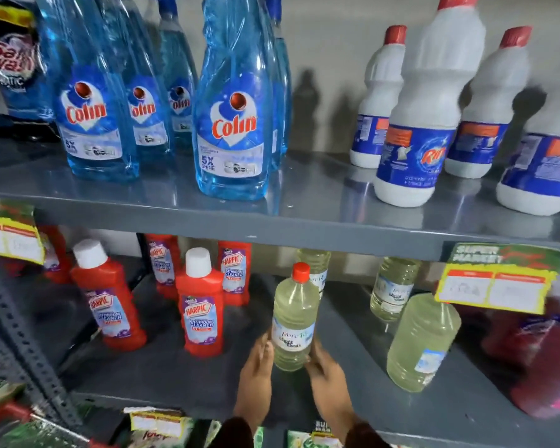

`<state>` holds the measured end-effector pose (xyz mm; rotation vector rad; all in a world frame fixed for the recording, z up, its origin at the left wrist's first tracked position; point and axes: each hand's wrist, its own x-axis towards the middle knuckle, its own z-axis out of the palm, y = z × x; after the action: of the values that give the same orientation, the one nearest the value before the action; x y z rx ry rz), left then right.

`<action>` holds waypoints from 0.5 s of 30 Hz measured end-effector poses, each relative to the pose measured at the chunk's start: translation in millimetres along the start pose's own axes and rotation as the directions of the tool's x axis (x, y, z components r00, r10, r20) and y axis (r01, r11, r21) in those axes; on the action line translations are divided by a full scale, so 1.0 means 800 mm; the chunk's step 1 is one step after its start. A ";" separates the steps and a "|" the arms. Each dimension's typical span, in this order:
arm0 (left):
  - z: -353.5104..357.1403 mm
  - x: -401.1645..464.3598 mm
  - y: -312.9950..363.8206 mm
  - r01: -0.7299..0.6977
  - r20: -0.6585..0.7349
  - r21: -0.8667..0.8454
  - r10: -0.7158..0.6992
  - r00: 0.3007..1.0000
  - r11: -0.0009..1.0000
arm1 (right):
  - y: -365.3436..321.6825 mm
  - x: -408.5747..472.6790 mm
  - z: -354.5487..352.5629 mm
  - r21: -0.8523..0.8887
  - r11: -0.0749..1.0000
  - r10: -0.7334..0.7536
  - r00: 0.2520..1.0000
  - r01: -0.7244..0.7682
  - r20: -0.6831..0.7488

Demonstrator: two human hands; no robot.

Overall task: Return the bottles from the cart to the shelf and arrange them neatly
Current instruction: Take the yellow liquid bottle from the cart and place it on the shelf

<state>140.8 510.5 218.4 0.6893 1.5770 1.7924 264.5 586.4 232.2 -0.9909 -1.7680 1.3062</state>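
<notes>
A clear bottle of pale yellow liquid with a red cap (294, 321) stands upright on the lower grey shelf (175, 376). My left hand (255, 376) grips its lower left side and my right hand (328, 379) its lower right side. Behind it stand two more pale bottles (316, 270) (392, 289), their caps hidden by the upper shelf. A wider pale bottle (422, 342) stands to the right. The cart is mostly out of view.
Red Harpic bottles (202, 305) stand to the left on the lower shelf, pink bottles (543, 360) at the far right. The upper shelf (304, 202) holds blue Colin bottles (233, 118) and white Rin bottles (424, 118). Yellow price tags (495, 286) hang from the shelf edges.
</notes>
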 end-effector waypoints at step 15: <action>0.005 0.011 -0.014 -0.101 0.002 -0.090 0.101 0.995 0.991 | 0.020 0.012 -0.007 0.467 0.885 -0.031 0.997 -0.003 0.064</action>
<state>139.4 520.3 207.6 0.7436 1.4709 1.9196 267.6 600.0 218.6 -0.6623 -1.3999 1.6712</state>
